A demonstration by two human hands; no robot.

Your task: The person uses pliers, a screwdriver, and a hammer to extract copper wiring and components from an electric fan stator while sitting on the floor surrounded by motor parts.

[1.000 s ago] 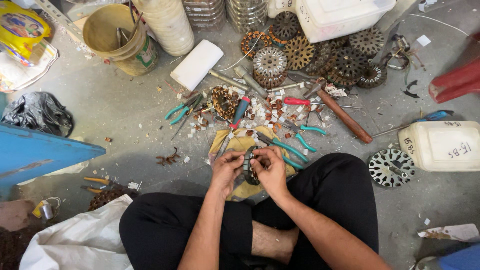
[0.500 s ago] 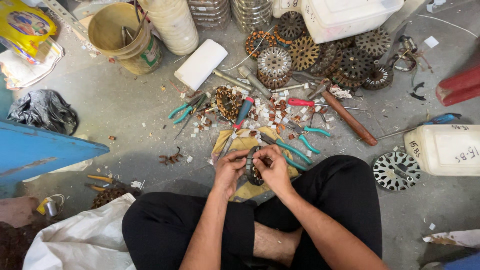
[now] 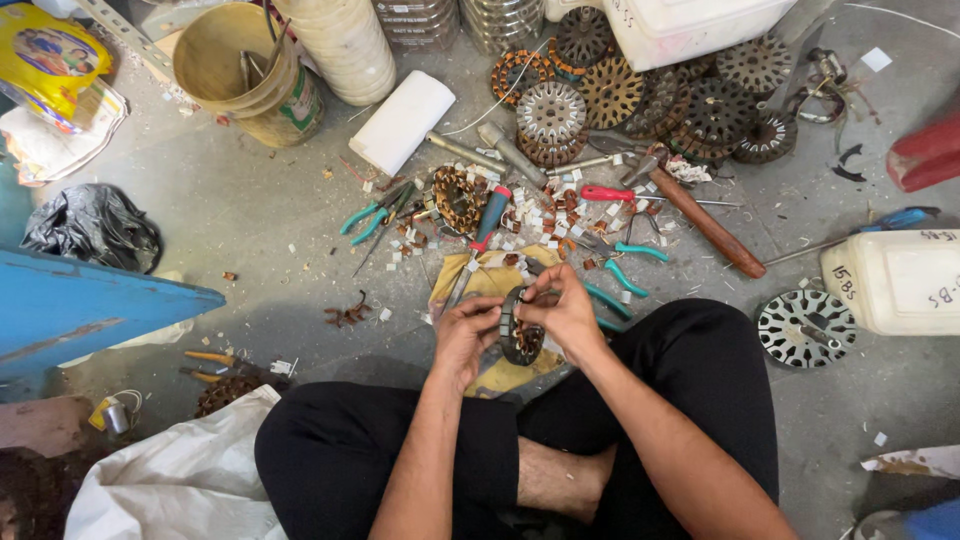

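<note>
Hands met over a small round stator core [image 3: 519,330], held just above a yellow cloth [image 3: 490,285] that lay on the grey concrete floor [image 3: 250,210], near the person's crossed legs in black trousers [image 3: 700,390]. The left hand [image 3: 466,335] was closed around the left rim of the core, fingers curled on it. The right hand [image 3: 565,310] was bent over the right and far edge, thumb and fingers pinching at the top of the ring; how tightly it gripped could not be told.

Beyond the hands, the floor was crowded. A red-handled screwdriver [image 3: 490,215] and teal pliers [image 3: 365,217] lay among many small white paper scraps [image 3: 520,225]. A wooden-handled hammer [image 3: 700,215] lay to the right of them. A pile of stator cores [image 3: 640,90] sat at the far side, beside a white plastic container [image 3: 690,25]. A yellow bucket [image 3: 245,70] stood far left. A blue board edge [image 3: 90,305] came in from the left, and a white jerrycan [image 3: 895,280] stood at the right. Bare floor remained between the teal pliers and the blue board.
</note>
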